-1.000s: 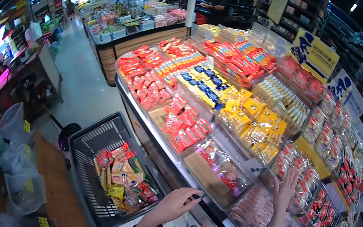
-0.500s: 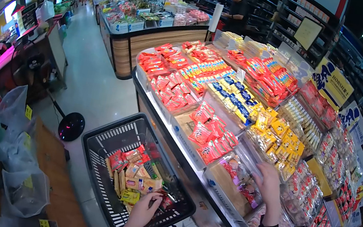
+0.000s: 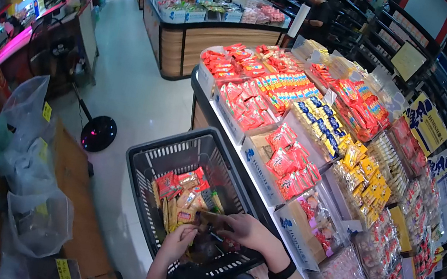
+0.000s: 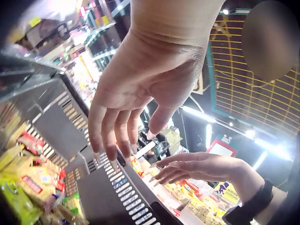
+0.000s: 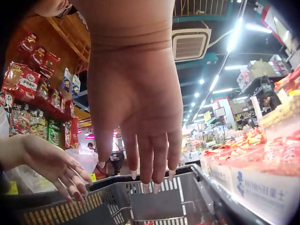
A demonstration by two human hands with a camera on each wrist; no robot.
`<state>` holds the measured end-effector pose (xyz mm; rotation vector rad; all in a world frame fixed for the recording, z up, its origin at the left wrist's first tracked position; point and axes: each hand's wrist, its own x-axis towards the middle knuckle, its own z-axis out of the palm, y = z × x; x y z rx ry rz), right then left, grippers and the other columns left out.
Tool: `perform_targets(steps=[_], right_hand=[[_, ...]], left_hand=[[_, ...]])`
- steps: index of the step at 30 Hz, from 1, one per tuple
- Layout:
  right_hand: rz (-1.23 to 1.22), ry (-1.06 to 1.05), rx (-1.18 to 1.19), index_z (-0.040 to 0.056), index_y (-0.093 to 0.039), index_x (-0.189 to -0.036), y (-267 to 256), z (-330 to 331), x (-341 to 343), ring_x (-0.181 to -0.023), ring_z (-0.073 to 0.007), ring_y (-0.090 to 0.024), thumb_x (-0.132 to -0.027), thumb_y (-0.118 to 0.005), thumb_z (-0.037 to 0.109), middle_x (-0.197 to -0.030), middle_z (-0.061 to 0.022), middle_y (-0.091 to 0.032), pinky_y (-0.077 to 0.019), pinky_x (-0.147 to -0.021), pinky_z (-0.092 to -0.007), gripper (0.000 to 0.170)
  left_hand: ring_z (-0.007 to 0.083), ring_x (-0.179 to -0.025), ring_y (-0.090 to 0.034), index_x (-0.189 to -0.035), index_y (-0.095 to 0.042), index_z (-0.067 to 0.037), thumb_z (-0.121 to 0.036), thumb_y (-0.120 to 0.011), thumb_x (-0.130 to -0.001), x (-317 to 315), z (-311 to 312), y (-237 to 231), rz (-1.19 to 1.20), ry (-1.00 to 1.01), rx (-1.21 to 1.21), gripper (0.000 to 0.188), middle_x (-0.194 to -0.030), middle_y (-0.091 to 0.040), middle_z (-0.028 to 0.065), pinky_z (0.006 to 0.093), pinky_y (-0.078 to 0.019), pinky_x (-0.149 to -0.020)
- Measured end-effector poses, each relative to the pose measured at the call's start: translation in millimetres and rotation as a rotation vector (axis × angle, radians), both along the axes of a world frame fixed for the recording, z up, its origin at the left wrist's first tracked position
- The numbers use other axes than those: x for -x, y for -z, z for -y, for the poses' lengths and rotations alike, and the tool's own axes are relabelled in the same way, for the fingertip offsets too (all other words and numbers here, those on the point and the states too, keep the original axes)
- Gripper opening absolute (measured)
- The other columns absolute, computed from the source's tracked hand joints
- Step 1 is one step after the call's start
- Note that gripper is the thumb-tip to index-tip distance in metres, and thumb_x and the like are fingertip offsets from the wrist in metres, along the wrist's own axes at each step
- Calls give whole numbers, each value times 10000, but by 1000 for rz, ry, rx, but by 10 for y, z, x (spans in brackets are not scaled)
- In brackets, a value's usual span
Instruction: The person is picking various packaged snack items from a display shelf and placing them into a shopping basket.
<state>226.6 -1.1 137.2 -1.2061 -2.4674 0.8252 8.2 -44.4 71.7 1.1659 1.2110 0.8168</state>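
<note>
A dark grey plastic shopping basket [image 3: 144, 154] holds several wrapped snacks [image 3: 170, 185] in red, tan and yellow packaging. My left hand [image 3: 178, 242] is over the near part of the basket, its fingers loosely bent and holding nothing in the left wrist view. Close beside it, my right hand [image 3: 248, 232] reaches in over the basket's right side. In the right wrist view the right palm [image 5: 140, 98] shows with fingers extended downward and nothing in them. The basket's slotted wall [image 5: 154, 199] lies below those fingertips.
A sloped display counter to the right carries bins of red packets [image 3: 293, 167] and yellow packets [image 3: 366, 179]. Clear plastic bags [image 3: 36, 220] hang on the left by a wooden surface [image 3: 75, 203]. A round black stand base [image 3: 99, 134] is on the aisle floor. A person [image 3: 318, 16] stands at the back.
My right hand has moved left from the display bins to over the basket. The left hand has come from the counter's edge to the basket. The view has swung, so the counter sits farther right.
</note>
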Motion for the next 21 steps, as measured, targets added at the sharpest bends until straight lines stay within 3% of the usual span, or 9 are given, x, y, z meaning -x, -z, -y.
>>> perform_targets(steps=[2,4,7,9,12,14,19,21], right_hand=[[59,-12,107,12,-537,-1036,121,-37,119,-733,-325,-564,-777,-565,292,-832,-180,-576,-448,-682,-382,382],[270,1,223,25,-537,-1035,318,-90,199,-782,-330,-569,-773,-562,312,-844,-192,-580,-446,-701,-392,390],[377,25,250,22,-536,-1022,564,-194,308,-840,-348,-561,-776,-561,328,-890,-203,-585,-442,-737,-397,393],[295,15,156,7,-523,-1036,694,-243,386,-853,-355,-557,-780,-560,340,-917,-209,-578,-441,-743,-392,422],[333,39,265,7,-527,-1022,909,-347,498,-864,-342,-561,-790,-537,365,-918,-199,-589,-439,-761,-410,427],[371,36,307,8,-523,-1025,1013,-376,591,-863,-342,-562,-790,-530,374,-911,-195,-593,-441,-761,-409,435],[553,52,415,42,-540,-1030,1436,-372,774,-895,-322,-565,-793,-513,400,-960,-186,-590,-445,-754,-381,431],[593,34,353,54,-539,-1023,1531,-286,900,-885,-315,-567,-794,-514,379,-939,-164,-600,-445,-756,-379,398]], left_hand=[[135,-893,-541,-1069,-499,8,-190,-511,-867,54,-41,248,4,59,69,283,-963,-578,72,249,-418,-797],[139,-896,-541,-1065,-502,3,-187,-498,-873,142,-104,496,88,34,95,270,-954,-577,70,256,-411,-806],[152,-900,-555,-1056,-511,-1,-168,-486,-874,302,-97,687,266,-81,276,249,-938,-587,75,257,-406,-813],[149,-896,-560,-1047,-512,7,-171,-495,-868,394,-75,815,193,-143,207,253,-924,-594,86,253,-413,-802],[153,-895,-560,-1034,-513,16,-171,-504,-863,440,-39,884,208,-246,162,255,-919,-593,92,252,-420,-791],[156,-888,-560,-1029,-511,22,-164,-503,-862,439,-31,837,317,-251,218,250,-912,-588,89,257,-425,-787],[154,-927,-530,-1069,-501,0,-194,-502,-863,463,23,853,309,-212,234,283,-945,-583,82,259,-393,-834],[150,-930,-528,-1066,-500,1,-190,-495,-867,448,38,935,275,-201,168,276,-951,-577,81,261,-397,-831]])
